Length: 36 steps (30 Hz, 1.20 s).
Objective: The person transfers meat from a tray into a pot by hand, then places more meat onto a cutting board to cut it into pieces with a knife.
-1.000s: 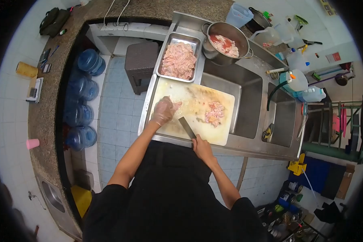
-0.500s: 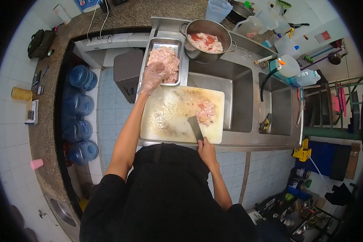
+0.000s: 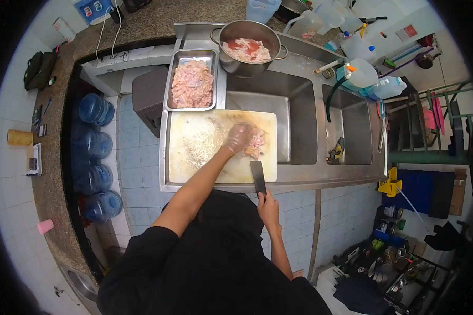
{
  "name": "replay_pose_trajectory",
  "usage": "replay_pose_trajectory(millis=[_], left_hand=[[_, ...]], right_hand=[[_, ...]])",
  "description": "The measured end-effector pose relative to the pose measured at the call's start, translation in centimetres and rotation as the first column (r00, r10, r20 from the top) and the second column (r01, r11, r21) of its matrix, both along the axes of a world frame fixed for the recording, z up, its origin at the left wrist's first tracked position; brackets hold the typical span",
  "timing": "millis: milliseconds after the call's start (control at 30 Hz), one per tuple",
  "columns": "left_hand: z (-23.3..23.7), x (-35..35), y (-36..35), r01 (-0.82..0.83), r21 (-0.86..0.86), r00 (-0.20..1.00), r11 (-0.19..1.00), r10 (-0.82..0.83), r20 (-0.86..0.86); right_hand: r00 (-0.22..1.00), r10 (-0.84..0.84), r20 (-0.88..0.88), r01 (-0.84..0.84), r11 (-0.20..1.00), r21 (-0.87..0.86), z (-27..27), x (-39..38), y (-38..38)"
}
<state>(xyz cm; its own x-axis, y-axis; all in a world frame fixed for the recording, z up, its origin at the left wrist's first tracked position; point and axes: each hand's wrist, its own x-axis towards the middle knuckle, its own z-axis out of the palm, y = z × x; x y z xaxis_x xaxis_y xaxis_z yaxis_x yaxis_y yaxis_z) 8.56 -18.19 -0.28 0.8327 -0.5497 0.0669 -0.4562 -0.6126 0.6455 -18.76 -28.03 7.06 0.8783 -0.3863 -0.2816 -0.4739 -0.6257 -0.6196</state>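
Observation:
My left hand (image 3: 239, 137), in a clear plastic glove, is over the white cutting board (image 3: 186, 157), at the left edge of a small pile of pale pink meat (image 3: 256, 144). Its fingers are blurred, so their pose and any contents are unclear. My right hand (image 3: 268, 208) is closed round the handle of a cleaver (image 3: 257, 177), whose dark blade points up at the board's front edge, below the pile. A metal tray (image 3: 168, 94) full of raw meat pieces (image 3: 193, 83) lies behind the board. Beside it stands a steel pot (image 3: 244, 69) holding meat and reddish liquid.
Two sink basins (image 3: 305, 118) (image 3: 352, 123) lie to the right of the board. Plastic jugs (image 3: 305, 25) and bottles (image 3: 391, 87) line the back. Large blue water bottles (image 3: 97, 110) stand under the left counter (image 3: 52, 178).
My left hand has moved from the meat tray down and right to the pile on the board. The cleaver has drawn back from the pile toward the front edge. The whole view has shifted slightly.

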Motion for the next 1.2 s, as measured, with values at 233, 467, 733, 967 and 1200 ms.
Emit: replay_pose_trajectory(millis=[233,467,733,967,1200], left_hand=[[2.4,-1.5,5.0,-0.131,-0.449,0.990,0.884,0.138,-0.017],[1.1,-6.1,15.4,-0.456,0.035,0.811,0.889,0.432,-0.394],[-0.8,-9.7,17.7,-0.673,-0.119,0.739,0.730,0.654,-0.164],[0.2,-10.7,18.0,-0.635,-0.165,0.762,0.755,0.576,-0.295],[-1.3,-10.9,17.3,-0.522,-0.273,0.853,0.809,0.490,-0.178]], right_hand=[[0.997,-0.070,0.041,0.069,0.997,0.031,0.2,-0.3,-0.2],[0.976,0.199,0.088,-0.201,0.979,0.013,-0.2,6.8,3.5],[0.920,0.392,-0.025,-0.391,0.906,-0.161,-3.3,12.2,6.9],[0.852,0.522,0.034,-0.519,0.852,-0.063,-3.5,10.6,10.0],[0.819,0.557,0.140,-0.540,0.830,-0.140,-7.0,19.9,15.4]])
